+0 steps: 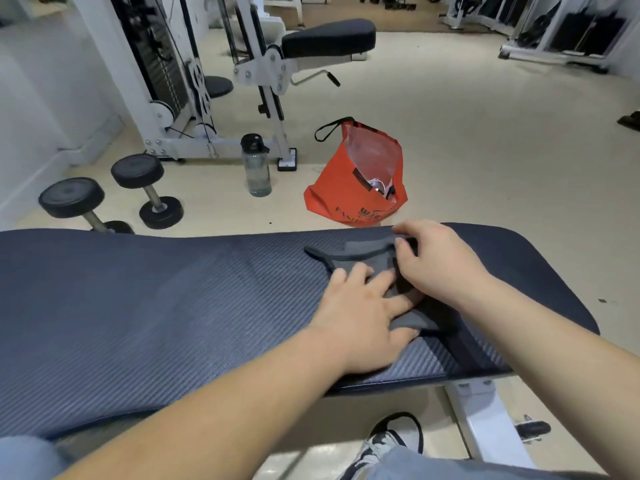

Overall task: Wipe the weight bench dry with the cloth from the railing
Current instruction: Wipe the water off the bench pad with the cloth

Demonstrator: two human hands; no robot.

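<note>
While the cloth [367,268] lies bunched on the padded table [173,299] in the centre-right of the frame, both hands are on it, prob. to flatten or refold it into a pad before wiping

Going left to right: lower-left and centre of the frame is bare ribbed upholstery of the table, dark blue, no obvious wet patches readable from here, so can't tell how much is already dry. Behind it, mid-left, two dumbbells [110,195] sit on the floor, then a water bottle [257,166] standing upright, then an orange bag [356,181] open-topped just past the table's far edge – all off the pad, so nothing blocks a sweep

The left hand [360,313] comes in from bottom-left, palm down, fingers spread flat over the near half of the cloth; it's open, pressing rather than clutching – looks like an anchor so the fabric doesn't slide on the slick vinyl. The right hand [436,265], right of it, is curled, thumb and fingertips pinching the cloth's far upper edge near the table's back rim, likely pulling that edge taut or folding it over

Cloth is touching the table, at its right end, partly hidden under both hands. My read: wiping proper hasn't got going across the long left stretch; next needs one hand gathering the pad, then strokes leftward
</note>
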